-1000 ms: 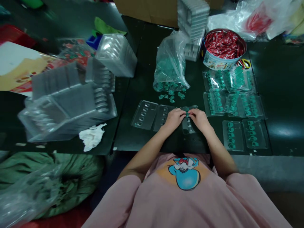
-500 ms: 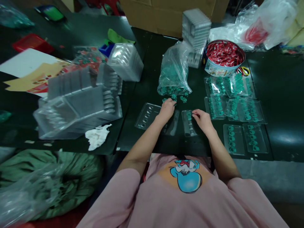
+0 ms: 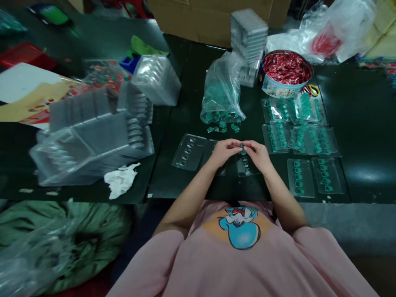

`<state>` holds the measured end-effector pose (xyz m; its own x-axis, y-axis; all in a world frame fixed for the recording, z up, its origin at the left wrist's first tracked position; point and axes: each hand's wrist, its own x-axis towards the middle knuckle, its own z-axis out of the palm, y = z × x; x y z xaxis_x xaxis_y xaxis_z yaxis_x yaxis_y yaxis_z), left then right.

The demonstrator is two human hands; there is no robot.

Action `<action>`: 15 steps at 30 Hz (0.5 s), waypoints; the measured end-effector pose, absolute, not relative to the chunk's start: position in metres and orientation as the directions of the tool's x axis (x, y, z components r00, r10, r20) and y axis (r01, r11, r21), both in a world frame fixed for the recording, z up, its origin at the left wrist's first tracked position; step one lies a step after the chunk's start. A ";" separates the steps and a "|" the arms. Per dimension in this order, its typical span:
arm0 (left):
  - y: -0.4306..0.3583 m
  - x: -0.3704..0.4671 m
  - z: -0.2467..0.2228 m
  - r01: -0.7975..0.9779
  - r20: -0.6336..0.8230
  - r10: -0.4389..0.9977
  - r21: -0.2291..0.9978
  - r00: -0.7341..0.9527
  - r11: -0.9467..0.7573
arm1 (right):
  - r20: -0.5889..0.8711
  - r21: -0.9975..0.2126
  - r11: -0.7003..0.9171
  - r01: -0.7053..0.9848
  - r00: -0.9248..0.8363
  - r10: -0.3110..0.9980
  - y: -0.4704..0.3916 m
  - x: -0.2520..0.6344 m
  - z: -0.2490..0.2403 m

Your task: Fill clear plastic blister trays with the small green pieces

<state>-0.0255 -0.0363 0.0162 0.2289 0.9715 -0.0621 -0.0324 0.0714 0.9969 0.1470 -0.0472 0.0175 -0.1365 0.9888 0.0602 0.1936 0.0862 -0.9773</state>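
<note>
My left hand (image 3: 223, 152) and my right hand (image 3: 258, 155) meet over a clear blister tray (image 3: 246, 168), fingertips pinched together on a small green plastic piece (image 3: 241, 146). The fingers partly hide the piece and the tray's top pockets. Left of it lies another clear blister tray (image 3: 189, 153) with bare pockets, and a further one is partly under my left hand. Beyond my hands, loose green pieces (image 3: 235, 128) spill from the mouth of a clear plastic bag (image 3: 221, 93).
On the right lie blister trays filled with green pieces (image 3: 298, 177). A round tin (image 3: 283, 87) of red wrapped packets stands behind them, beside scissors (image 3: 312, 90). Stacked clear plastic trays (image 3: 83, 140) and a crumpled white tissue (image 3: 121, 180) are at left.
My left hand has moved from the loose green pieces toward me and to the right, meeting my right hand over the tray. Both now pinch a green piece. The view has shifted slightly.
</note>
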 end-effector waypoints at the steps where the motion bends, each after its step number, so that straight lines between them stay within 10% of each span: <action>1: -0.037 -0.025 0.016 -0.046 -0.079 0.971 0.995 0.228 0.092 | 0.056 -0.979 0.081 0.186 -0.137 0.989 -0.048 0.147 0.018; 15: -0.043 -0.034 0.015 -0.188 -0.160 0.891 0.947 0.425 0.260 | -0.079 -0.993 -0.108 -0.046 -0.415 0.906 -0.056 0.157 0.013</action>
<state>-0.0343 -0.0432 0.0154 0.4246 0.8912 -0.1598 -0.1885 0.2596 0.9471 0.1572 -0.0563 0.0131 -0.4153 0.9062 -0.0790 -0.0458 -0.1076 -0.9931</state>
